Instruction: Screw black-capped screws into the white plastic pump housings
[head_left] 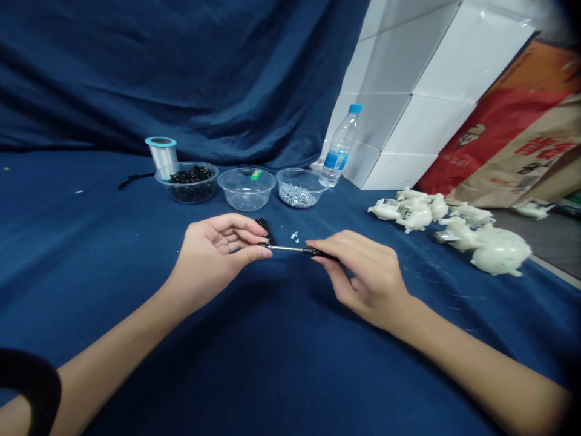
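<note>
My right hand point(363, 269) grips the black handle of a screwdriver point(290, 248), its metal shaft lying level and pointing left. My left hand point(222, 245) pinches a small black part point(264, 244) between thumb and fingers, right at the screwdriver's tip. The fingers cover most of that part, so its shape cannot be made out. Just behind the left fingertips lie more small black pieces point(267, 231) on the blue cloth. A few loose silver screws point(295, 237) rest on the cloth beyond the shaft.
Three clear bowls stand behind the hands: one with black pieces point(193, 184), a bare one point(247, 191) with a green sticker, one with screws point(297, 195). A spool point(162, 154) and water bottle point(339, 148) stand farther back. Cream plastic figures point(499, 248), white boxes point(403, 121) and paper bag point(494, 139) are right.
</note>
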Demonstrator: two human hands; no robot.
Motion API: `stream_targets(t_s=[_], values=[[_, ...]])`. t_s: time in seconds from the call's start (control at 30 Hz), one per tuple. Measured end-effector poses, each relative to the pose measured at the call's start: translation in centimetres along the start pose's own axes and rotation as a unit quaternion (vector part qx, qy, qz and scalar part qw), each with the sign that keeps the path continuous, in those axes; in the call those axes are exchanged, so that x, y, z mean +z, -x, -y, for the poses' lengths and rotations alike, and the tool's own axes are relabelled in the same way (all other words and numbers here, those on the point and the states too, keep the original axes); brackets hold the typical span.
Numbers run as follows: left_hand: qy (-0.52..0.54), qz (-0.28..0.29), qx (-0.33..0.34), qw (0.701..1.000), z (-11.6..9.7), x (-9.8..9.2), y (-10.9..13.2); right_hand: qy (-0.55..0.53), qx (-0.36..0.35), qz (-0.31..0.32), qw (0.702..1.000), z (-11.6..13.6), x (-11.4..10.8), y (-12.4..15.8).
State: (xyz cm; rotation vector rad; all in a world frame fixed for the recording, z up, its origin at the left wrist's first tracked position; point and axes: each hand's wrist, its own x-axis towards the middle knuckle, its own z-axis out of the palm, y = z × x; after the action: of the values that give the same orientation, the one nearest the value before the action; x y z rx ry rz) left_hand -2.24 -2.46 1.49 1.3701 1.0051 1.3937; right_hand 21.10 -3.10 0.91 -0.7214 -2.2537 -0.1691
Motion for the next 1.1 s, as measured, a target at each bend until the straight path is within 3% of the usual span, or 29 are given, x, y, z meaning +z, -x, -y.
stream_targets(t_s=[0.13,0.27,0.33,0.47,0.5,0.53,0.57,0.73,0.8,0.93,1.1], values=[[0.002,-0.012,0.023,1.000,-0.2,0.2,0.2,-0.044,0.032,0.008,0.999,0.9,-0.2,-0.2],[-0.020,0.006,0.029,0.999,-0.5,-0.1,0.2,-0.161,0.153,0.047,0.974,1.6,-0.7,-0.8],[-0.024,0.023,0.030,0.999,-0.5,-0.3,0.2,-0.249,0.252,0.091,0.931,1.6,-0.9,-1.1],[-0.030,0.049,0.051,0.997,-0.4,-0.4,0.0,-0.461,0.412,0.161,0.769,1.5,-1.0,-1.4],[-0.031,0.050,0.056,0.997,-0.4,-0.4,0.0,-0.485,0.423,0.166,0.747,1.5,-0.9,-1.4],[-0.029,0.048,0.058,0.997,-0.4,-0.4,-0.1,-0.488,0.423,0.169,0.745,1.5,-0.8,-1.3],[-0.025,0.043,0.057,0.997,-0.4,-0.5,-0.1,-0.471,0.412,0.166,0.762,1.6,-0.7,-1.3],[0.000,0.022,0.038,0.999,-0.1,-0.5,-0.3,-0.253,0.244,0.054,0.935,1.1,-0.1,-0.9],[0.002,0.025,0.025,0.999,0.1,-0.4,-0.3,-0.175,0.156,0.021,0.972,0.6,0.0,-0.6],[0.026,0.023,0.003,0.999,0.3,0.1,-0.1,-0.078,0.048,-0.011,0.996,0.0,0.1,-0.1],[0.026,0.016,-0.005,1.000,0.3,0.4,0.2,-0.037,0.013,-0.015,0.999,0.4,0.2,0.1]])
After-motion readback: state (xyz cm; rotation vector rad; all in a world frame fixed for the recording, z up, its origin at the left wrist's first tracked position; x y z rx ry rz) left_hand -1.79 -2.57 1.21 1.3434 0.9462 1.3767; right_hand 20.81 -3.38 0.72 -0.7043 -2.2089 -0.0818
